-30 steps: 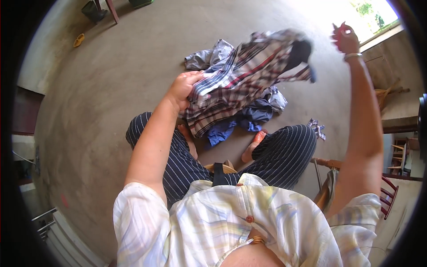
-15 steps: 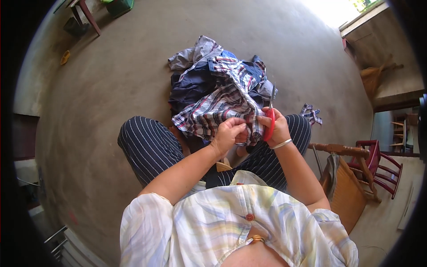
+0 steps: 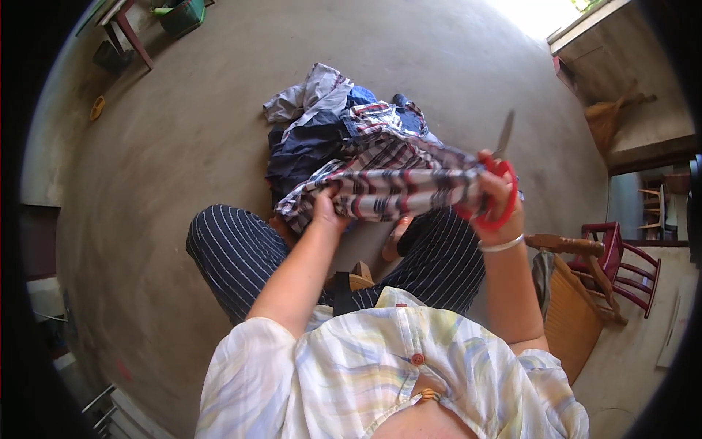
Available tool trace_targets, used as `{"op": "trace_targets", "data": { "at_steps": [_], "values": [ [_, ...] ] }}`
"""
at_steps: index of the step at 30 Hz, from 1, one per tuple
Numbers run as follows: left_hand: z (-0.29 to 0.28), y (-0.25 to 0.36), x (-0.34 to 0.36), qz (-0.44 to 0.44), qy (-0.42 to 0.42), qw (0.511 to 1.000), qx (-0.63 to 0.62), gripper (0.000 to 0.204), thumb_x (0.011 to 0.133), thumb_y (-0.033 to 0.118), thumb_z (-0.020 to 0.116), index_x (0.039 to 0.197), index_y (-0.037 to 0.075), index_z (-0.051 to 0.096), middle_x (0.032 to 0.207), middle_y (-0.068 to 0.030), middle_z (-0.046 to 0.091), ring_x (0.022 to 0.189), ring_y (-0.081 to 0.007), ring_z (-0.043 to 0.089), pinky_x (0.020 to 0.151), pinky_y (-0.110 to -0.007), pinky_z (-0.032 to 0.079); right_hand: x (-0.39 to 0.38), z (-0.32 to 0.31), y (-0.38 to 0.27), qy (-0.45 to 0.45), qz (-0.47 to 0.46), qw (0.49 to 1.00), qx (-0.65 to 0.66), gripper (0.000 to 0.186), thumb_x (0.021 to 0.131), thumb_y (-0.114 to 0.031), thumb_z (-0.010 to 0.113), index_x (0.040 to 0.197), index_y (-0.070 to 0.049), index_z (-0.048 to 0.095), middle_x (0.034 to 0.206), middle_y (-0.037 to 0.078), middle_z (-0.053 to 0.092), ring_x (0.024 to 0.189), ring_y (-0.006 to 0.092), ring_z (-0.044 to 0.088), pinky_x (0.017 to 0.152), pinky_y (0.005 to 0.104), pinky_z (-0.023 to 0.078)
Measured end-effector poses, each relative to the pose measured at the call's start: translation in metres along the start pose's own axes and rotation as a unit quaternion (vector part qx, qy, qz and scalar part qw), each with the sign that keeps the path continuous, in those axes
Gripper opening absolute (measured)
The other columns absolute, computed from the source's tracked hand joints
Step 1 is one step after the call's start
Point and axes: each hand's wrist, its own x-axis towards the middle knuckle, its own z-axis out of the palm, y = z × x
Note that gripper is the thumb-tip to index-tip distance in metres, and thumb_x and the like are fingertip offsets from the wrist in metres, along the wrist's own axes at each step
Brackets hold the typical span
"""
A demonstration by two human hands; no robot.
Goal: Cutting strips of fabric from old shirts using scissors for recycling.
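A plaid shirt (image 3: 406,192) in white, red and dark blue is stretched sideways between my hands above my lap. My left hand (image 3: 329,210) is closed on its left part. At its right end my right hand (image 3: 501,216) grips the cloth and also carries red-handled scissors (image 3: 510,192), whose blades point up and away from me. The right hand and scissors are slightly blurred. Beyond the shirt lies a heap of clothes: a dark navy garment (image 3: 303,157), a grey one (image 3: 318,91) and a bit of blue cloth (image 3: 360,96).
Grey concrete floor (image 3: 161,146) surrounds the heap. To my right are a wooden chair (image 3: 578,314) and a dark red chair (image 3: 621,271). A green container (image 3: 183,18) and a red-legged table (image 3: 130,33) stand far left, near a yellow object (image 3: 96,108).
My hands have moved apart, the right going outward with the scissors and cloth, the left going left. The plaid shirt, bunched before, is now pulled out lengthwise.
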Motion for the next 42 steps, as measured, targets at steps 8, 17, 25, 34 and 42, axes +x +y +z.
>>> {"op": "trace_targets", "data": {
  "at_steps": [8, 17, 25, 34, 42],
  "values": [
    [0.241, 0.256, 0.011, 0.271, -0.125, 0.942, 0.155, 0.008, 0.077, 0.006, 0.050, 0.070, 0.002, 0.049, 0.062, -0.0081, 0.051, 0.059, -0.0215, 0.052, 0.057, -0.037, 0.048, 0.249, -0.031, -0.097, -0.110, -0.067, 0.990, 0.050, 0.007, 0.077, -0.001, 0.049, 0.083, -0.001, 0.047, 0.072, 0.009, 0.049, 0.063, 0.0197, 0.047, 0.055, 0.0293, 0.041],
    [0.349, 0.325, -0.113, 0.431, -0.359, 0.800, 0.215, 0.010, 0.082, 0.003, 0.045, 0.089, -0.003, 0.049, 0.080, -0.0091, 0.052, 0.068, -0.0154, 0.049, 0.063, -0.027, 0.044, 0.237, 0.060, -0.220, -0.323, -0.320, 0.889, -0.048, 0.010, 0.079, -0.013, 0.048, 0.086, -0.006, 0.052, 0.072, 0.006, 0.054, 0.059, 0.0182, 0.052, 0.051, 0.0315, 0.043],
    [0.121, 0.183, -0.055, 0.323, -0.059, 0.940, 0.093, 0.020, 0.077, 0.004, 0.048, 0.097, 0.004, 0.049, 0.087, -0.0077, 0.057, 0.075, -0.0203, 0.057, 0.064, -0.032, 0.049, 0.169, -0.044, 0.000, -0.003, -0.051, 0.998, -0.021, 0.027, 0.065, 0.003, 0.058, 0.088, -0.003, 0.045, 0.059, 0.005, 0.049, 0.043, 0.0180, 0.048, 0.037, 0.0294, 0.041],
    [-0.031, 0.073, 0.014, 0.117, 0.293, 0.946, 0.080, 0.026, 0.076, 0.014, 0.053, 0.099, 0.002, 0.046, 0.086, -0.0104, 0.054, 0.069, -0.0218, 0.054, 0.050, -0.033, 0.044, 0.110, -0.106, 0.147, 0.212, 0.114, 0.940, -0.242, 0.026, 0.059, 0.006, 0.061, 0.083, 0.004, 0.053, 0.066, 0.009, 0.056, 0.056, 0.0166, 0.054, 0.051, 0.0279, 0.044],
    [0.002, -0.058, -0.003, -0.261, 0.004, 0.964, 0.058, 0.088, 0.060, 0.054, 0.064, 0.112, -0.010, 0.031, 0.101, -0.0192, 0.045, 0.090, -0.0289, 0.049, 0.082, -0.041, 0.041, 0.078, -0.089, 0.156, 0.269, 0.171, 0.937, -0.146, 0.028, 0.062, 0.004, 0.061, 0.087, -0.002, 0.049, 0.066, 0.007, 0.052, 0.052, 0.0176, 0.051, 0.041, 0.0300, 0.042]
  ]
}}
